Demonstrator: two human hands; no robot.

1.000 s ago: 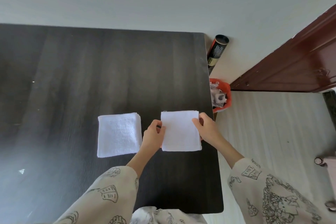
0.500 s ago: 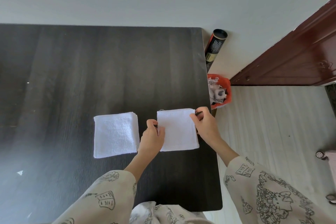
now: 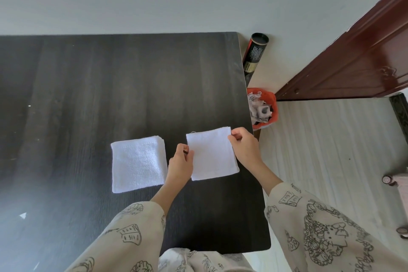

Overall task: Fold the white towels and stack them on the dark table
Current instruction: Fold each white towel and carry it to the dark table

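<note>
Two hands, left (image 3: pixel 180 162) and right (image 3: pixel 244 146), pinch one folded towel (image 3: pixel 213 154) beside one folded stack (image 3: pixel 138 163).

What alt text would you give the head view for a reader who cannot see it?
Both hands pinch a folded white towel on the dark table: the left hand at its left edge, the right hand at its far right corner. A second folded towel lies to its left, apart from it, and an orange bin sits on the floor past the table's right edge.
</note>
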